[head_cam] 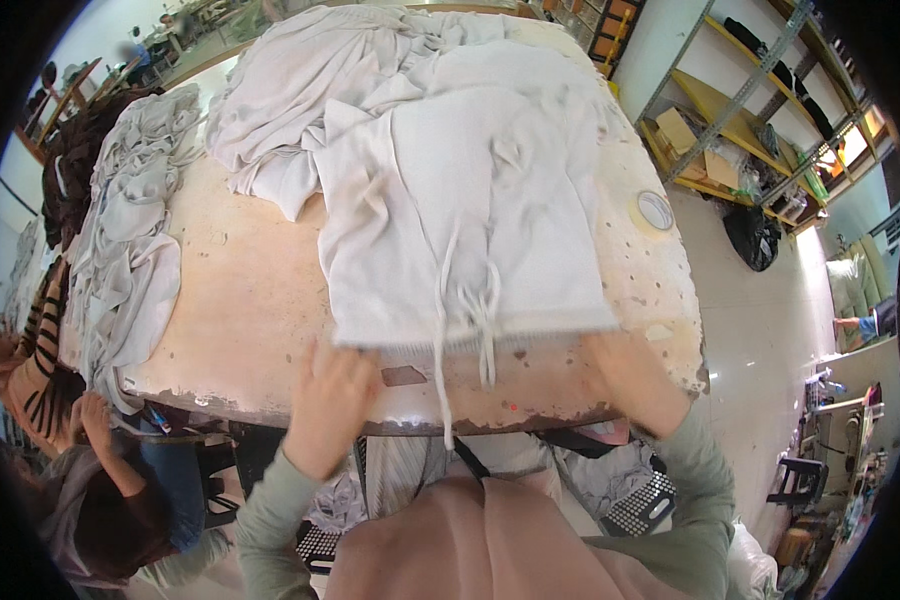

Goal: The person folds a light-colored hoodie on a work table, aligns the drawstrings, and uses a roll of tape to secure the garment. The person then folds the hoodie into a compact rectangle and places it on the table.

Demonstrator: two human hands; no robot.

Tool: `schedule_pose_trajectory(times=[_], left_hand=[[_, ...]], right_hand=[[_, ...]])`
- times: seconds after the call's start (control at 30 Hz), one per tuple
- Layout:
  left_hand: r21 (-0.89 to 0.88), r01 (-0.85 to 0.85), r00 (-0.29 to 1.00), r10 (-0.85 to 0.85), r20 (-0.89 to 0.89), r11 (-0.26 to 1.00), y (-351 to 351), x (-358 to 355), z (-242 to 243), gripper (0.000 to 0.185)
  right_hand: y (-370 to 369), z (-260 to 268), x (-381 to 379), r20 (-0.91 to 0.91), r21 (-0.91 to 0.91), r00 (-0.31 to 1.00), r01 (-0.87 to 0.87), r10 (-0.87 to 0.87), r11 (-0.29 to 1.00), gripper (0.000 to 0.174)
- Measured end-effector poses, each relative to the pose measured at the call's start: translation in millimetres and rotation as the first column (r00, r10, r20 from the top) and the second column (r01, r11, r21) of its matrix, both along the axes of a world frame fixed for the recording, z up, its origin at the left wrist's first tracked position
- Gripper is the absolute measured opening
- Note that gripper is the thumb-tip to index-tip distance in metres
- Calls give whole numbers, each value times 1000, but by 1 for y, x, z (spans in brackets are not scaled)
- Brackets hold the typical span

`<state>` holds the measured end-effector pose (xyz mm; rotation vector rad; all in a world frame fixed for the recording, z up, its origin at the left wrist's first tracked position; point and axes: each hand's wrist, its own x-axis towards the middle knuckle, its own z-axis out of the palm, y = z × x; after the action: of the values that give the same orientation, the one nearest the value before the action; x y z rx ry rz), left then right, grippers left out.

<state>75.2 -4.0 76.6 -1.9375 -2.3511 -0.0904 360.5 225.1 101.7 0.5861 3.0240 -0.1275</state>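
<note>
A light grey garment with a drawstring [457,225] lies spread over the worn tabletop [247,285], its ribbed or fringed lower edge towards me. At the left corner of that edge is my left hand [334,390], slightly blurred, its fingertips at the cloth. My right hand [630,375], more blurred, is at the right corner of the same edge. Whether either hand grips the fabric cannot be made out. The pale cords [442,360] hang down between the hands, one reaching past the table's edge. Behind the garment lies a heap of similar light grey cloth [292,97].
Another pile of grey cloth [131,187] runs along the table's left side. A roll of tape [654,211] lies near the right edge. A co-worker [97,480] sits at the left corner. Metal shelving [727,112] stands beyond the right side; perforated black crates [641,502] are below the table.
</note>
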Motion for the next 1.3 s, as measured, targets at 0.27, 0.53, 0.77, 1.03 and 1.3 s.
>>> schedule_pose_trajectory(times=[0.27,0.53,0.77,1.03,1.3], left_hand=[[-217,335,794,-151,589,917,-81,28,22,47],[-97,207,641,-60,765,974,-41,24,9,33],[169,24,969,-65,240,985,19,70,-69,58],[106,96,948,-123,294,990,14,70,-62,66],[156,123,592,-199,781,980,43,-2,-7,45]], right_hand=[[-68,18,42,284,-343,946,-50,154,938,73],[-26,38,-63,-18,-611,863,-409,504,678,31],[-10,-67,-247,-515,31,731,-507,449,861,38],[110,-72,-311,-244,-911,860,-44,-448,411,33],[135,-63,-283,-478,-801,739,-145,-475,581,36]])
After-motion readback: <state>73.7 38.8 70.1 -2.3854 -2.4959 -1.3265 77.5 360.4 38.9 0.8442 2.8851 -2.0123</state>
